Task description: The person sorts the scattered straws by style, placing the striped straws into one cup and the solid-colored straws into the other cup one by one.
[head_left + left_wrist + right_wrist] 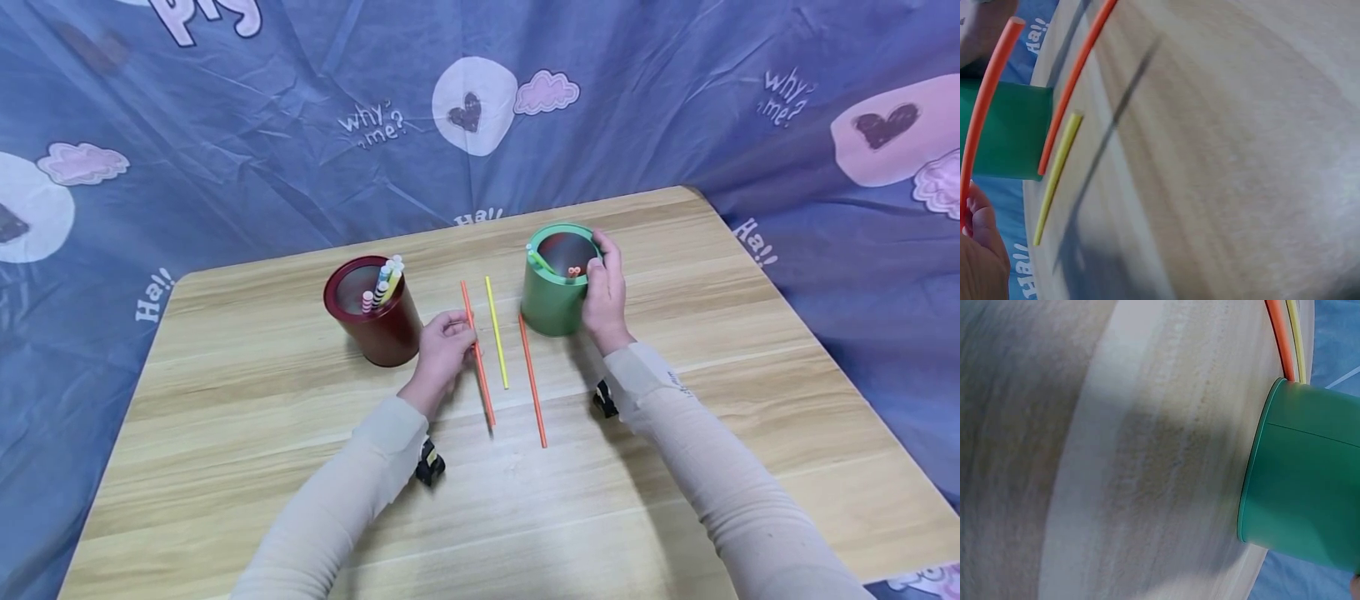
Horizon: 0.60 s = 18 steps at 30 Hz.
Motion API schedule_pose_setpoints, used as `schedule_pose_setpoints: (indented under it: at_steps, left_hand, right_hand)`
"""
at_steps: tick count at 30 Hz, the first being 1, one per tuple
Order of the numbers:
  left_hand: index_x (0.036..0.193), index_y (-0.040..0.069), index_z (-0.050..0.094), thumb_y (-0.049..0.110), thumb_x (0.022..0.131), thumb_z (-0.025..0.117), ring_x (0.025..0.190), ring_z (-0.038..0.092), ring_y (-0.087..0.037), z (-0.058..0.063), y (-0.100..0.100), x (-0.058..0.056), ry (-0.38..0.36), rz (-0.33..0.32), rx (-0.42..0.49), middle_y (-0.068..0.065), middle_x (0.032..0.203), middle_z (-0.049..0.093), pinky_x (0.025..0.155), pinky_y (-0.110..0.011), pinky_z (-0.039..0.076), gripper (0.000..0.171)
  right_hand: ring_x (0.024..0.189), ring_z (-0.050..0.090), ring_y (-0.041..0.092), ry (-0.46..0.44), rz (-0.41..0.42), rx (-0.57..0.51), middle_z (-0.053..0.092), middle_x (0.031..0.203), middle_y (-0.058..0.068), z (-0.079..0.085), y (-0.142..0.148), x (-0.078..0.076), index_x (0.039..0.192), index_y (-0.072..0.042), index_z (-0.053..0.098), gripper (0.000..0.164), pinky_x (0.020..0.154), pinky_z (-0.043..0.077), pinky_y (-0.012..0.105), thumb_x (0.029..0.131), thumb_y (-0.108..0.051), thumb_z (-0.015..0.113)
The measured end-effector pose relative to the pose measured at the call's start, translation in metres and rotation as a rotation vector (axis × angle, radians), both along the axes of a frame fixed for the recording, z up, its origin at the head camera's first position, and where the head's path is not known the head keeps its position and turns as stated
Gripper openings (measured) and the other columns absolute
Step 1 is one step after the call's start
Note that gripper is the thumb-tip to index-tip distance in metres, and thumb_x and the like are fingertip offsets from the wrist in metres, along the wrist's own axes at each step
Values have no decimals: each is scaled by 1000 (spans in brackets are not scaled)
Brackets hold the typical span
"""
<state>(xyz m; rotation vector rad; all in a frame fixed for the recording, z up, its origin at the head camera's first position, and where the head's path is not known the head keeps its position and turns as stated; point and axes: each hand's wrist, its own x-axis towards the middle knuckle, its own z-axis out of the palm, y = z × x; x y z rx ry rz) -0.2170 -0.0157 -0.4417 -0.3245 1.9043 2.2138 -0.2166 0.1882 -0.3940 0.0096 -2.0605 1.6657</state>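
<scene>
My left hand (pixel 444 348) pinches an orange straw (pixel 483 379) near its middle. In the left wrist view that straw (pixel 986 94) stands clear of the wood, with a long shadow on the tabletop. My right hand (pixel 606 296) grips the upper right side of a green can (pixel 551 310), thumb by the rim. Inside this can are a green straw (pixel 542 263) and orange straw ends (pixel 573 272). Between the hands, a yellow straw (pixel 497 333) and another orange straw (pixel 533 383) lie on the table. Only a fingertip of the right hand shows in the right wrist view.
Left of my left hand stands a dark red can (pixel 386 337) holding several striped straws (pixel 386 279). Both cans are on a wooden table (pixel 225 400). A blue printed cloth (pixel 300 167) hangs behind the table's far edge.
</scene>
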Motion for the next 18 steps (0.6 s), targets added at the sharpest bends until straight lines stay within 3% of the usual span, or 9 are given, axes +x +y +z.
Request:
schedule_pose_setpoints:
  at_steps: [11,18]
  left_hand:
    - [98,0,54,-16,72,49,55,51,-9,20,1,-4,60,23,2,-6,76,56,52,-21,48,31]
    - [99,1,54,-16,73,49,57,52,-8,37,-2,-11,133,50,6,-6,77,55,52,-21,49,31]
  right_hand:
    - [132,31,31,-7,-2,-2,36,141,24,0,0,0,136,11,31,48,110,25,34,91,-3,26]
    - [132,32,31,0,-3,-3,36,140,25,0,0,0,136,11,31,48,110,25,34,91,-3,27]
